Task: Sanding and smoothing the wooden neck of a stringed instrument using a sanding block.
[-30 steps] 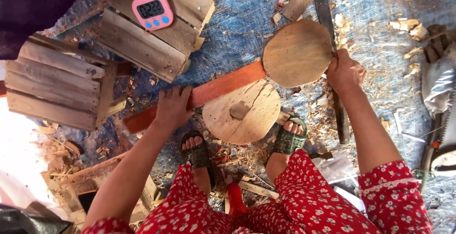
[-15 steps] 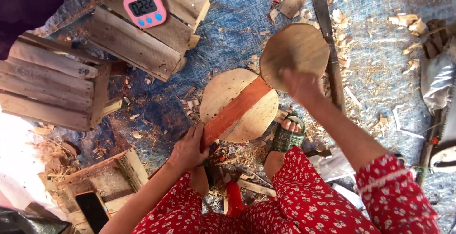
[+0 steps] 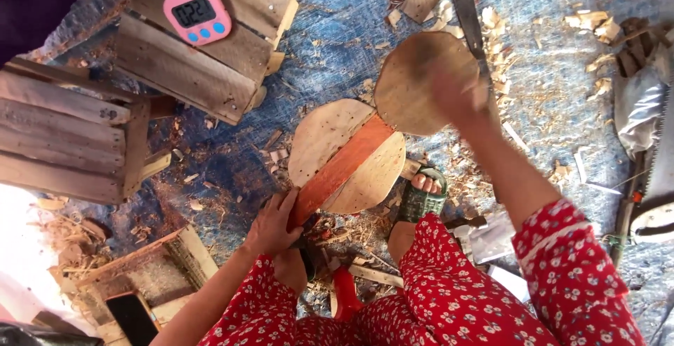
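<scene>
Wooden paddle [image 3: 393, 107] has swung upright-ish across the chopping block [image 3: 319, 135] now; left hand [image 3: 272, 223] grips the reddish handle end, right hand [image 3: 460, 93] closed on the round blade, so carving's paused for repositioning, I'd guess.

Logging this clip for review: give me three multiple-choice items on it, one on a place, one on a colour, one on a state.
1. Where is the pink timer? A on a wooden crate; B on the saw; C in a hand.
2. What colour is the handle of the paddle-shaped wooden piece? A blue; B reddish-orange; C white.
3. What is the left hand doing? A hanging free; B gripping the handle's end; C holding the timer.

Answers: 1 A, it sits on crate slats. 2 B, the handle crosses the round wooden block. 3 B, fingers wrap the end.
</scene>
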